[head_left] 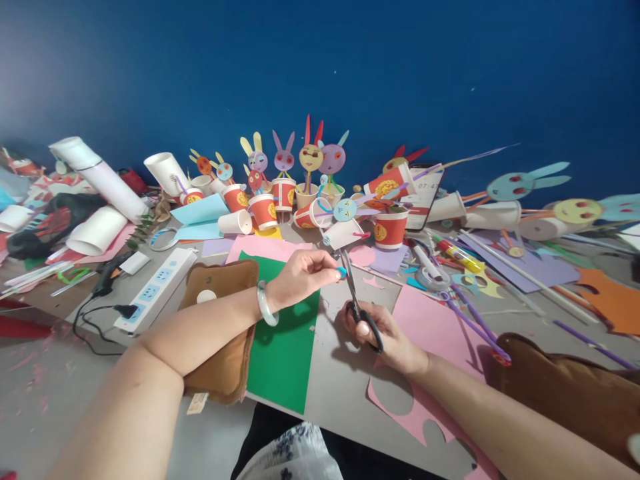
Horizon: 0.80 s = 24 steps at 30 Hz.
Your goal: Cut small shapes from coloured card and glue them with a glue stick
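Between its thumb and fingers, my left hand pinches a small blue piece, held above the table near the top of a green sheet. My right hand has its fingers in the black handles of the scissors. The scissor blades point up and away, slightly parted, just right of the blue piece. Pink paper with round cut-outs at its near end lies under and beside my right forearm.
Red and white paper cups with paper rabbit heads stand along the blue wall. A power strip and brown cushion lie left. Another brown cushion, a glue stick and purple paper are on the right.
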Available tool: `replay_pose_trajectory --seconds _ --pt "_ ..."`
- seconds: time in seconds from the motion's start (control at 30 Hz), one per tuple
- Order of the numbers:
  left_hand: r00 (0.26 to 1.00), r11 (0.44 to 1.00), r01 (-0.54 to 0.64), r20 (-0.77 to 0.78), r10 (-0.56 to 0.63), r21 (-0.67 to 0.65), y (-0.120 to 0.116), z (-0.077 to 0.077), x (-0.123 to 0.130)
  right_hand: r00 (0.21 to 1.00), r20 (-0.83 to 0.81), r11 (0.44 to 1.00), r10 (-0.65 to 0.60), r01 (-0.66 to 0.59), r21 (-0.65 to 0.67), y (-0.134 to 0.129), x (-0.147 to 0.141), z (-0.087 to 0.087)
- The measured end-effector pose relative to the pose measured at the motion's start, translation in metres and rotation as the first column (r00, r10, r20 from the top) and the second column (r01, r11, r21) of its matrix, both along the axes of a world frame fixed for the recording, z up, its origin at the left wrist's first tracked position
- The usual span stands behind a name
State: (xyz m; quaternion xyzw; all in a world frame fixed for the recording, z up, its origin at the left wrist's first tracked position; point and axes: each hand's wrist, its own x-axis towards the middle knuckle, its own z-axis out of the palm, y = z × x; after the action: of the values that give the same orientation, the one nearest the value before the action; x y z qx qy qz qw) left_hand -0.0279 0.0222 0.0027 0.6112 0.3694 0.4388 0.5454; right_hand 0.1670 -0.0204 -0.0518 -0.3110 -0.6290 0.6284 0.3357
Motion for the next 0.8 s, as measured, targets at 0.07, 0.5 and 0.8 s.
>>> replay_pose_trajectory --seconds 0.07,0.5,0.8 --pt "1.000 1.000 0.000 -0.005 0.000 0.001 0.0003 -0.0004 -0.0001 1.000 0.006 1.000 -0.002 0.002 -0.007 -0.0001 0.0001 0.0000" --pt "1.000 0.999 0.003 -0.010 -0.002 0.048 0.0031 -0.0054 -0.0010 1.000 0.026 0.999 0.006 -0.005 -0.040 0.0008 -0.0010 -0.0030" --pt "1.000 0.998 0.006 -0.024 -0.005 0.057 0.0030 -0.0048 -0.0017 0.998 0.065 1.000 -0.011 0.012 -0.012 0.0012 -0.0007 -0.0020"
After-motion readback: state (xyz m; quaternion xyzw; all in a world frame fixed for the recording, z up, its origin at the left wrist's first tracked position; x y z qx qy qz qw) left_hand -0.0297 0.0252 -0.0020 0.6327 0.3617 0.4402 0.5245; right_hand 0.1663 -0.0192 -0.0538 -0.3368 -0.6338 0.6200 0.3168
